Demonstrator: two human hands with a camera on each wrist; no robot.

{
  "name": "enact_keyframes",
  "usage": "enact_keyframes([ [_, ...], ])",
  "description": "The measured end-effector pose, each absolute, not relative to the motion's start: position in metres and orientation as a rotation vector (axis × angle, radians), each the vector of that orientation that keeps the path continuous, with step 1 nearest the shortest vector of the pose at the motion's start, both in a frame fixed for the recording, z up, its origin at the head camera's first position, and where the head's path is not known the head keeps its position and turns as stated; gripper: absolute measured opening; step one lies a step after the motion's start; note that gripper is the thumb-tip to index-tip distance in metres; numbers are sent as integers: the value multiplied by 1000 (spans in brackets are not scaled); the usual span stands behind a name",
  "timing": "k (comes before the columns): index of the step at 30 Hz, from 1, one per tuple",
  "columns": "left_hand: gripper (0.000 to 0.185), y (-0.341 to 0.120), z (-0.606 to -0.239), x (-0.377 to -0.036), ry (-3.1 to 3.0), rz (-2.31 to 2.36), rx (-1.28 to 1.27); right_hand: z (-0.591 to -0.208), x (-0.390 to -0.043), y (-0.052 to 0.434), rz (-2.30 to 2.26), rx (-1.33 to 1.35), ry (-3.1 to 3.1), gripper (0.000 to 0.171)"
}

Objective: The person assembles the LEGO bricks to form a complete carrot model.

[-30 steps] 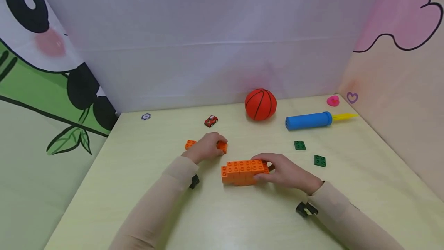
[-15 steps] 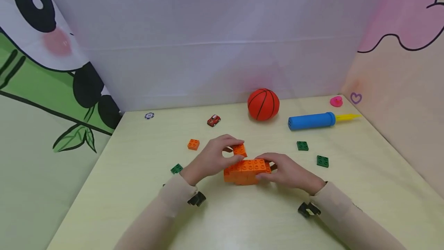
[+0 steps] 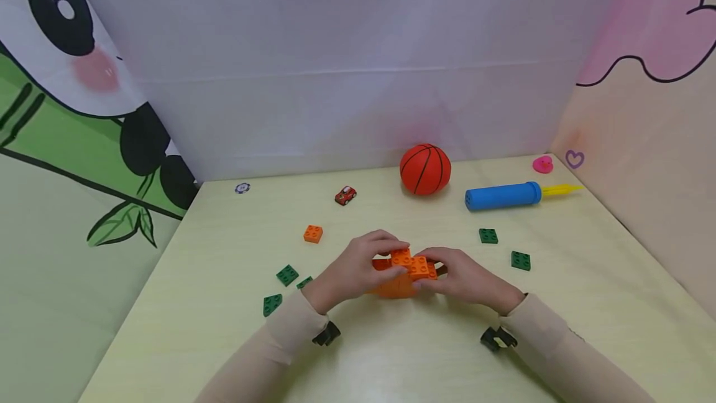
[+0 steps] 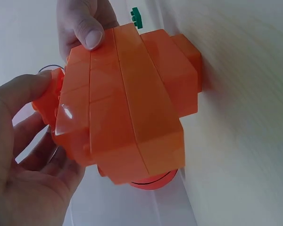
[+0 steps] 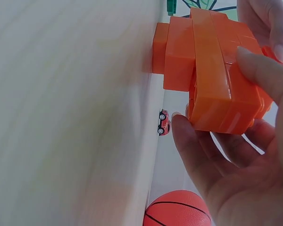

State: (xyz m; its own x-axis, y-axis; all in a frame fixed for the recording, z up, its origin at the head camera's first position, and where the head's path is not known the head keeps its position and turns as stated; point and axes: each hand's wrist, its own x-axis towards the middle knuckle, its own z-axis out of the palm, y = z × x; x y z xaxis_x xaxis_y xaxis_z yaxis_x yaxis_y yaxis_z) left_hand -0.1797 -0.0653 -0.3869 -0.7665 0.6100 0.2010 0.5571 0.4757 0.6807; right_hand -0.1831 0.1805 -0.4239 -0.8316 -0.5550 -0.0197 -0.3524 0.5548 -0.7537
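A built block of orange toy bricks (image 3: 394,289), stepped and narrower at its underside, stands between the two hands at mid-table. My right hand (image 3: 461,275) grips its right end, the thumb on the near face and the other fingers behind, as the right wrist view shows on the block (image 5: 210,70). From the left, my left hand (image 3: 363,266) pinches a small orange brick (image 3: 400,257) right at the studded top of the block. The left wrist view has this brick (image 4: 48,100) between thumb and fingers, against the studs. The left hand hides part of the block's left end in the head view.
A loose orange brick (image 3: 313,234) lies behind the left wrist, with several green bricks (image 3: 288,275) left of it. Further green bricks (image 3: 521,260) lie right. Along the back are a chip (image 3: 242,188), toy car (image 3: 345,195), small basketball (image 3: 425,170), blue pump (image 3: 503,196) and pink duck (image 3: 542,164).
My left hand has brought the small orange brick from the table behind, rightward and nearer, onto the block's top. The right hand has kept its grip on the block's right end.
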Motion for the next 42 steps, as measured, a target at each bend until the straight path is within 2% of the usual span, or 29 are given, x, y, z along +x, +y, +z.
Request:
enact_keyframes([
  [16,42,-55,-382,-175,2657,1070,983,-425,-181,182,-1171,-725,2521,55],
  [42,42,-51,-374,-178,2668,957,985,-422,-184,183,-1221,-751,2490,54],
])
